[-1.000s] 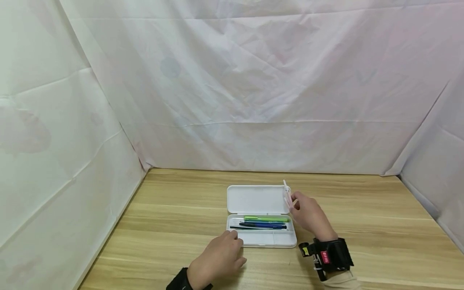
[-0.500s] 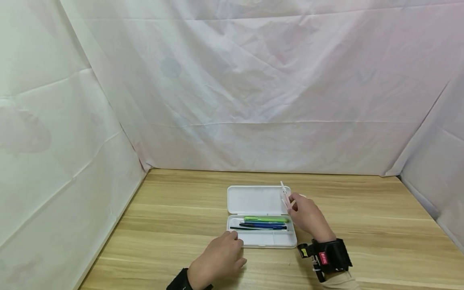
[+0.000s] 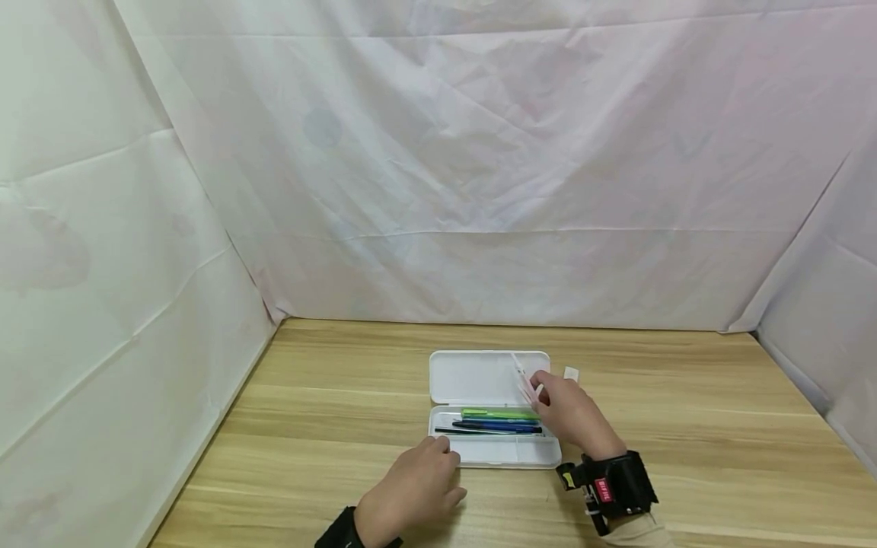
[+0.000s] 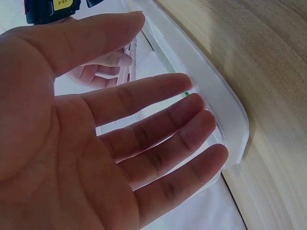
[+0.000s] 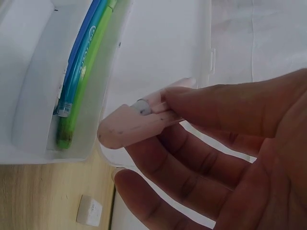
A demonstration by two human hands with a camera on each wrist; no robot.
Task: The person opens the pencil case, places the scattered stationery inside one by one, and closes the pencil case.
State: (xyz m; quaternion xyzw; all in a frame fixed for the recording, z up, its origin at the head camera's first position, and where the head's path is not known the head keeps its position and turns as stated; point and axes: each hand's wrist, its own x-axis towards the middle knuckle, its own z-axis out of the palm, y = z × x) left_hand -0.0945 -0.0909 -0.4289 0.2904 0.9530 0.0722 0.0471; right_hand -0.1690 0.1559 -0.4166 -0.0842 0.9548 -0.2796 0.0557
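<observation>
My right hand [image 3: 572, 411] pinches a slim pale pink tool [image 5: 129, 127] between thumb and fingers, above the right part of the open lid. The tool has a rounded end, a grey round part and, in the head view, a thin white tip; its exact kind cannot be told. Below lies an open white pencil case [image 3: 486, 454] with a green pen [image 3: 496, 413], blue pens [image 3: 493, 425] and a thin dark stick [image 3: 473, 431] in its rear compartment. My left hand [image 3: 414, 483] rests at the case's front-left edge, fingers loosely extended and holding nothing.
A small white eraser [image 3: 571, 373] lies on the wooden table [image 3: 329, 403], right of the lid [image 3: 473, 377] and just behind my right hand. White cloth [image 3: 479, 190] hangs behind the table and on both sides.
My right hand has moved left with the pink tool, bringing it further over the lid. The eraser behind that hand has come into view. My left hand and the pencil case have stayed put.
</observation>
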